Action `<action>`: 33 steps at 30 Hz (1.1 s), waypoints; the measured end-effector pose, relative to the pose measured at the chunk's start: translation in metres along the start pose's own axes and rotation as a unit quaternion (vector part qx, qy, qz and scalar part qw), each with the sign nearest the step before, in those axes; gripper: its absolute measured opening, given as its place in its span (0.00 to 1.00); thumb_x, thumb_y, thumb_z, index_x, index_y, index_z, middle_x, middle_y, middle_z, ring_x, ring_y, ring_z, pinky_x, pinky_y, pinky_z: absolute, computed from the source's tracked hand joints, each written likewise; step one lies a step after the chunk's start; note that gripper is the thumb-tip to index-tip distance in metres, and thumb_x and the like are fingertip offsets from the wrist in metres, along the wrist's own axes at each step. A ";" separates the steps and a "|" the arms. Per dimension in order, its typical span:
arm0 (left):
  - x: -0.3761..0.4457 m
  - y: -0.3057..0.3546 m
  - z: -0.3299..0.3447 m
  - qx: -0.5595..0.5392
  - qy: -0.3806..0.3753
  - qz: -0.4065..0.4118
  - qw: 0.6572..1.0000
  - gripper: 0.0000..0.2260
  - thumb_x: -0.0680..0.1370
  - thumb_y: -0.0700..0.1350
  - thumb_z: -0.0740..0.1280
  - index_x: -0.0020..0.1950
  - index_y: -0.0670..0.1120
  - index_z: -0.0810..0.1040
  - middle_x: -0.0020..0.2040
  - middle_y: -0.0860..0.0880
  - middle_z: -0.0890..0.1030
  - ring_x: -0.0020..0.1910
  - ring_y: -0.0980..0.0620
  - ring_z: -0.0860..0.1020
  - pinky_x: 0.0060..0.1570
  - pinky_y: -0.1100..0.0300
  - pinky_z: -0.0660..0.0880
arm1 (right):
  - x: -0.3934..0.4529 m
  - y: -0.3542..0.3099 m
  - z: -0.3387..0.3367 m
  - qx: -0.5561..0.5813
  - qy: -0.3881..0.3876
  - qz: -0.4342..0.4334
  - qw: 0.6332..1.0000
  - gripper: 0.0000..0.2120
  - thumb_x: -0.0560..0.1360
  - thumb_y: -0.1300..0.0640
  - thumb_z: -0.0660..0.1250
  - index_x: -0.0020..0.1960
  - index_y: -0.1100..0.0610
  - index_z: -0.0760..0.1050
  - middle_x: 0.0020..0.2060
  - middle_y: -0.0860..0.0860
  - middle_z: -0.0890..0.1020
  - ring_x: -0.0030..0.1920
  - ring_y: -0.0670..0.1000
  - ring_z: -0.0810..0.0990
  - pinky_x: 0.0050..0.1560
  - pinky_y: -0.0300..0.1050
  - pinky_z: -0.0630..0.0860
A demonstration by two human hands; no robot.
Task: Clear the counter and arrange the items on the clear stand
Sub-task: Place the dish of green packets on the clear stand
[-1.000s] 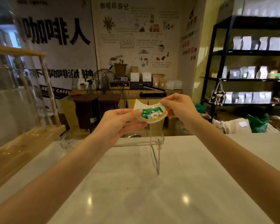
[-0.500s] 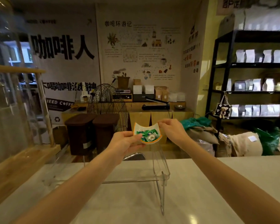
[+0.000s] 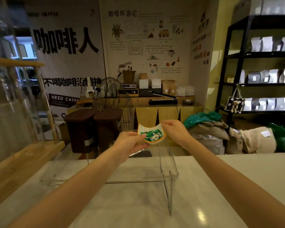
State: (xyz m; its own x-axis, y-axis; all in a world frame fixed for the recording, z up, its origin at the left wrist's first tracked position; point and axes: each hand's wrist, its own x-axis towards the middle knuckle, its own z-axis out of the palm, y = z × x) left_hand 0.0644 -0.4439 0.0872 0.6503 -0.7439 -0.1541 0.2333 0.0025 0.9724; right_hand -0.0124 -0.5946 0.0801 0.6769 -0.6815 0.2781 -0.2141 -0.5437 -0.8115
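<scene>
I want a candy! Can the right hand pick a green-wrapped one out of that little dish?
Probably not yet: the right hand and left hand both grip the small orange-rimmed dish. The green-wrapped candies lie uncovered, though.

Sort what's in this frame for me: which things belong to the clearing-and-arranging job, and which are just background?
Part of the job:
- small orange-rimmed dish with green wrapped candies, held by left hand and right hand
- clear stand
- white counter

Just lying about:
- brown bins
- wire fan
- black shelving with pouches
- sacks
- wooden case
</scene>
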 end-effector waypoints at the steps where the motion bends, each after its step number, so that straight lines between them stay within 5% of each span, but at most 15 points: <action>1: 0.000 0.000 0.000 -0.001 0.001 0.000 1.000 0.14 0.74 0.36 0.65 0.59 0.33 0.72 0.51 0.39 0.80 0.48 0.46 0.80 0.35 0.61 0.81 | 0.001 0.000 0.000 0.002 0.000 -0.001 1.000 0.17 0.78 0.58 0.56 0.66 0.61 0.69 0.63 0.58 0.75 0.52 0.46 0.73 0.36 0.29 0.68; 7: -0.001 -0.001 -0.001 0.024 0.006 -0.002 1.000 0.15 0.74 0.37 0.65 0.59 0.33 0.72 0.49 0.41 0.79 0.49 0.46 0.79 0.33 0.62 0.80 | -0.001 -0.001 0.005 0.020 -0.005 0.012 1.000 0.18 0.78 0.59 0.57 0.66 0.62 0.68 0.63 0.58 0.76 0.50 0.46 0.74 0.35 0.30 0.69; 12: -0.003 -0.002 -0.001 0.041 0.008 -0.006 0.999 0.17 0.74 0.37 0.65 0.61 0.32 0.71 0.57 0.37 0.78 0.50 0.45 0.80 0.32 0.63 0.80 | -0.007 -0.005 0.007 0.015 -0.006 0.021 1.000 0.18 0.78 0.60 0.57 0.67 0.63 0.66 0.64 0.58 0.75 0.55 0.49 0.74 0.50 0.40 0.70; 18: -0.004 0.004 -0.002 0.168 0.010 0.031 0.985 0.16 0.76 0.44 0.64 0.58 0.35 0.74 0.48 0.40 0.82 0.40 0.50 0.81 0.34 0.62 0.80 | -0.020 -0.008 0.006 0.020 -0.006 0.010 1.000 0.19 0.78 0.61 0.58 0.68 0.61 0.65 0.64 0.58 0.74 0.52 0.46 0.72 0.50 0.39 0.71; 20: -0.007 0.008 -0.001 0.296 0.034 0.085 0.951 0.17 0.76 0.47 0.62 0.60 0.37 0.73 0.49 0.40 0.82 0.41 0.48 0.81 0.40 0.57 0.80 | -0.029 -0.008 0.005 0.019 -0.006 0.005 1.000 0.19 0.78 0.60 0.58 0.69 0.60 0.64 0.64 0.57 0.74 0.52 0.46 0.72 0.45 0.35 0.73; 24: -0.018 0.010 0.003 0.514 0.083 0.206 0.829 0.21 0.77 0.51 0.58 0.66 0.40 0.67 0.58 0.41 0.76 0.51 0.46 0.77 0.50 0.52 0.75 | -0.062 -0.015 -0.004 0.001 -0.020 -0.016 1.000 0.19 0.79 0.56 0.56 0.68 0.57 0.64 0.60 0.52 0.76 0.49 0.43 0.72 0.33 0.28 0.70; 27: -0.020 0.003 0.002 0.578 0.085 0.216 0.782 0.25 0.77 0.53 0.57 0.70 0.43 0.61 0.68 0.42 0.70 0.64 0.44 0.69 0.60 0.50 0.70 | -0.100 -0.018 -0.012 -0.067 -0.025 -0.067 0.995 0.19 0.79 0.55 0.56 0.68 0.57 0.65 0.56 0.49 0.76 0.52 0.44 0.72 0.45 0.30 0.71; 30: -0.031 -0.005 0.006 0.611 0.059 0.232 0.754 0.25 0.78 0.54 0.55 0.72 0.45 0.58 0.72 0.43 0.64 0.71 0.44 0.62 0.67 0.49 0.63 | -0.135 -0.012 -0.020 -0.152 -0.012 -0.098 0.983 0.21 0.78 0.52 0.56 0.71 0.54 0.61 0.66 0.51 0.71 0.65 0.49 0.68 0.65 0.45 0.66; 33: -0.048 -0.015 0.010 0.623 0.036 0.249 0.741 0.25 0.78 0.55 0.53 0.73 0.47 0.57 0.75 0.44 0.59 0.73 0.44 0.57 0.69 0.48 0.61 | -0.170 -0.005 -0.027 -0.209 -0.022 -0.107 0.972 0.23 0.78 0.49 0.54 0.72 0.52 0.58 0.70 0.49 0.66 0.70 0.48 0.62 0.69 0.44 0.61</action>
State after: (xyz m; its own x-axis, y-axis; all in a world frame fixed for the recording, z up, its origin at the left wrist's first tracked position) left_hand 0.0226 -0.4151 0.0821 0.4787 -0.8203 0.3130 -0.8676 -0.3873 0.3119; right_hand -0.1448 -0.4893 0.0507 0.7656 -0.5136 0.3874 -0.3260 -0.8288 -0.4547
